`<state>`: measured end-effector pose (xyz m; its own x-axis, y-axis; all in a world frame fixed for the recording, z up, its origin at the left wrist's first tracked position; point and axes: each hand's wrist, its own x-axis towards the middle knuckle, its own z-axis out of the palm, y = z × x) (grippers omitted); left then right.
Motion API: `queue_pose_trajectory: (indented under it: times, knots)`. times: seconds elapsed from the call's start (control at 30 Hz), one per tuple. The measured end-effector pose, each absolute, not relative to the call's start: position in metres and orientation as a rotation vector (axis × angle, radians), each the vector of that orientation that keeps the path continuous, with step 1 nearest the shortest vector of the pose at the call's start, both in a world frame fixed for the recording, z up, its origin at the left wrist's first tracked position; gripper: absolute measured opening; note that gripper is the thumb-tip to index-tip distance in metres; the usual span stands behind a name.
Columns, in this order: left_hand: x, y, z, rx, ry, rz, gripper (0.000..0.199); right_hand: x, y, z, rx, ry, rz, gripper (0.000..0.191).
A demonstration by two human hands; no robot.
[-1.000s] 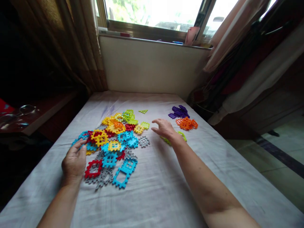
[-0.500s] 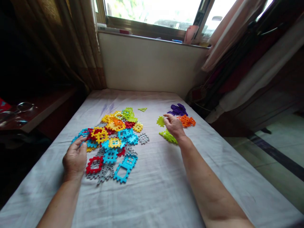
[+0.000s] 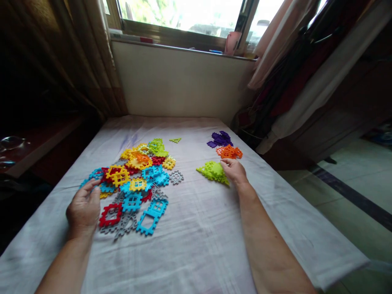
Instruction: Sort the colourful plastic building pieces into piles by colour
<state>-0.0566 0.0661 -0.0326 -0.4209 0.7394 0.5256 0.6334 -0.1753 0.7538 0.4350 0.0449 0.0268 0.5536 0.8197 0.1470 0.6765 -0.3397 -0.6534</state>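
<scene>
Beside a mixed heap of interlocking plastic building pieces (image 3: 120, 176), my left hand (image 3: 83, 207) rests at its left edge, fingers stretched and thumb apart. Blue pieces (image 3: 92, 176) lie just past its fingertips. On the right, my right hand (image 3: 235, 171) pinches the edge of a lime green building piece (image 3: 218, 169). That piece is at the top of a small pile of lime green pieces (image 3: 204, 172); whether it rests fully on them I cannot tell. The fingertips are partly hidden.
Behind my right hand lie an orange pile (image 3: 229, 152) and a purple pile (image 3: 221, 139). A green triangular piece (image 3: 175, 140) and a grey square piece (image 3: 176, 177) lie apart. Everything is on a cloth-covered surface (image 3: 190, 245) with a wall (image 3: 177, 81) behind.
My right hand has brought the lime green piece down onto the green pile. The whole view has shifted slightly; my left hand stays beside the heap.
</scene>
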Motion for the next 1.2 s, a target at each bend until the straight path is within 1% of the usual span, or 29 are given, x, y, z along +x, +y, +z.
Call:
queue_pose_trajectory:
  times: [0.07,0.17,0.37,0.5,0.8,0.93,1.0,1.1,1.2]
  knots:
    - [-0.054,0.065,-0.029,1.537,1.905,1.677,0.042,0.435,0.045,0.032,-2.182,-1.220,0.155,0.031]
    - [-0.049,0.064,-0.025,1.467,1.871,1.684,0.041,0.418,0.048,0.041,-2.144,-1.331,0.091,0.032]
    - [-0.047,0.062,-0.022,1.470,1.841,1.677,0.038,0.314,0.077,0.056,-1.884,-1.906,0.253,0.030]
    - [-0.049,0.060,-0.023,1.452,1.853,1.658,0.037,0.265,0.112,0.059,-1.879,-2.033,0.259,0.037]
    - [-0.042,0.052,-0.018,1.494,1.837,1.594,0.033,0.208,0.204,0.069,-1.796,-2.284,0.115,0.055]
    - [-0.039,0.048,-0.015,1.545,1.898,1.561,0.032,0.190,0.245,0.065,-1.842,-2.316,0.213,0.063]
    - [-0.039,0.047,-0.014,1.550,1.887,1.562,0.032,0.188,0.261,0.060,-1.889,-2.336,0.326,0.062]
    - [-0.038,0.046,-0.015,1.548,1.873,1.568,0.031,0.196,0.272,0.052,-1.895,-2.410,0.460,0.051]
    - [-0.039,0.046,-0.015,1.555,1.881,1.560,0.031,0.212,0.266,0.045,-1.863,-2.433,0.415,0.041]
